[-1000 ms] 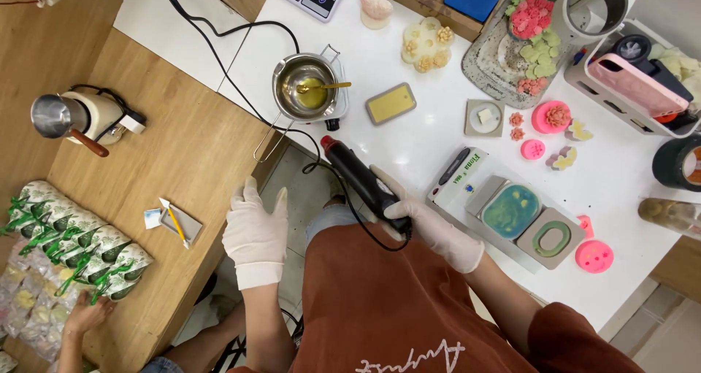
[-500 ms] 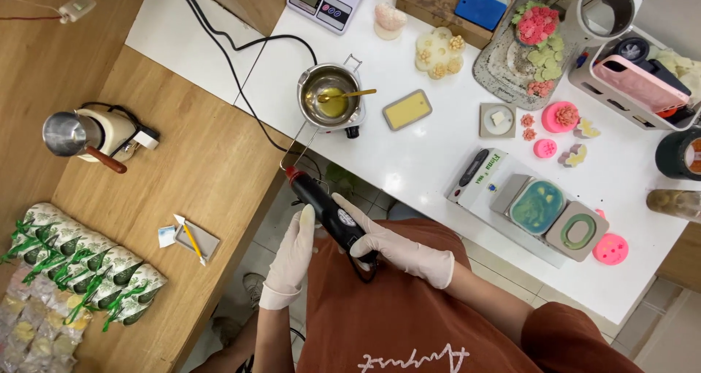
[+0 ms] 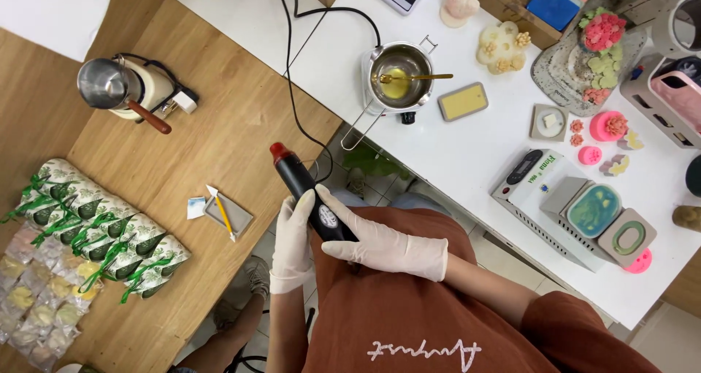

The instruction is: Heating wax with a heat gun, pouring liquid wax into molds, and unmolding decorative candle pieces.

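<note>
— Item in hand?
— One heat gun (image 3: 310,190): black, slim barrel, red nozzle tip at the far end, pale round label on the grip.
— Pose?
— Held slantwise in front of the chest, nozzle pointing up and left, toward the wooden table's edge, off both tables.
— Attachments?
— A black cord (image 3: 288,59) runs from near the gun up across the white counter and out of view at the top.
— Condition?
— Whole; the rear part is covered by gloved fingers, and whether it is switched on cannot be told.
</note>
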